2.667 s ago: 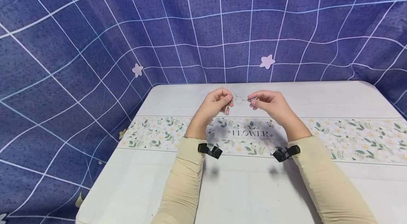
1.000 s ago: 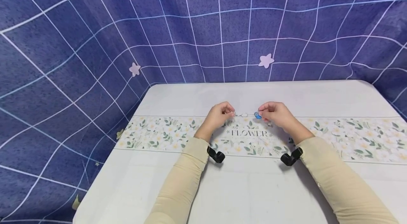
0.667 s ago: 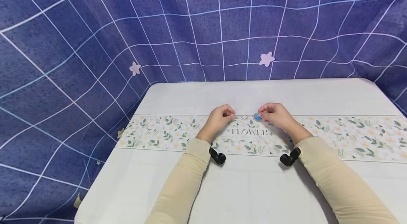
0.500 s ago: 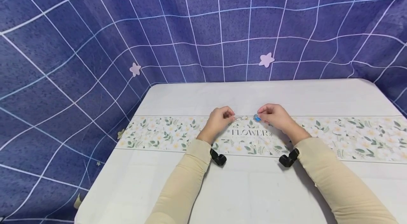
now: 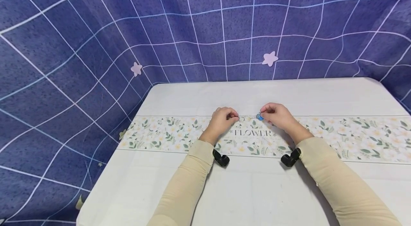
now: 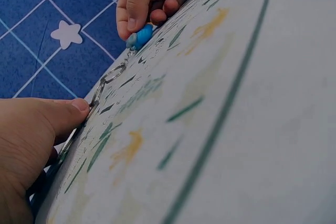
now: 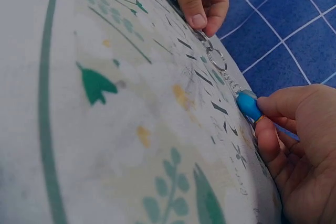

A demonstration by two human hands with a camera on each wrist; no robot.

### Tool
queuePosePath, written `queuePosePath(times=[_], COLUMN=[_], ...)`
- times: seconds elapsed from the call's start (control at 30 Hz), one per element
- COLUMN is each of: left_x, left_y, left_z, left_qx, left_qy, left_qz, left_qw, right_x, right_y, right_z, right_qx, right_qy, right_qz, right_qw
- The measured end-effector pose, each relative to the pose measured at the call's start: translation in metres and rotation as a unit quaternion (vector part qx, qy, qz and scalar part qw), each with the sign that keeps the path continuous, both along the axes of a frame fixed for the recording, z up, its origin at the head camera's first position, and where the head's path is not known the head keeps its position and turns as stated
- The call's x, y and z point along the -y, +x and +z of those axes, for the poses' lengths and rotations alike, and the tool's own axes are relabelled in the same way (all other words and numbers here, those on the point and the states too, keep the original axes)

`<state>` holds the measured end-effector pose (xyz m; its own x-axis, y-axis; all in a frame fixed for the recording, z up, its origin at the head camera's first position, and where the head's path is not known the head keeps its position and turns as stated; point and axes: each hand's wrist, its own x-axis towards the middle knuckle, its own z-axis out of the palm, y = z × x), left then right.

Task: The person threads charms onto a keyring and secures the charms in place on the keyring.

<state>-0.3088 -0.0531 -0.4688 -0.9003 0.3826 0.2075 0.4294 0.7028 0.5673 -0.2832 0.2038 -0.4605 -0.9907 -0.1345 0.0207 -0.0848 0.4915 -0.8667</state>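
Observation:
A keychain stretches between both hands, low over the table. Its small blue charm is pinched between thumb and fingertips of my right hand. From the charm a short chain runs left to a silver ring, linked to another ring by my left hand. The left thumb and fingers pinch that end of the keychain. In the left wrist view a thin metal piece shows under the left hand; mostly covered, its kind is unclear.
A white tablecloth with a flowered band and the printed word FLOWER covers the table. Behind and to the left hangs a blue gridded curtain with stars. A black wrist camera sits on each sleeve.
From the earliest frame, both hands have come down and nearer with the keychain, and the blue charm has come into plain view. Over the last half second they barely move.

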Motion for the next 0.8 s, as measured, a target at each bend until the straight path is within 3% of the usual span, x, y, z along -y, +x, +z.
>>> queuePosePath(times=[0.37, 0.6, 0.7, 0.8], left_x=[-0.001, 0.001, 0.003, 0.004], left_y=[-0.001, -0.001, -0.002, -0.003], left_z=[-0.004, 0.003, 0.010, 0.018], left_qx=[-0.009, 0.015, 0.034, 0.039], left_qy=[-0.003, 0.005, 0.004, -0.012], left_qz=[0.002, 0.005, 0.005, 0.003], left_qw=[0.9999, 0.9999, 0.9994, 0.9991], right_x=[-0.001, -0.003, -0.007, -0.013], right_y=[0.001, 0.001, 0.000, -0.002], right_z=[-0.003, 0.004, 0.014, 0.028], right_qx=[-0.006, 0.025, 0.027, 0.003], right_qy=[-0.010, -0.024, 0.002, 0.054], right_qz=[-0.008, 0.015, 0.036, 0.047], right_qw=[0.9999, 0.9993, 0.9990, 0.9974])
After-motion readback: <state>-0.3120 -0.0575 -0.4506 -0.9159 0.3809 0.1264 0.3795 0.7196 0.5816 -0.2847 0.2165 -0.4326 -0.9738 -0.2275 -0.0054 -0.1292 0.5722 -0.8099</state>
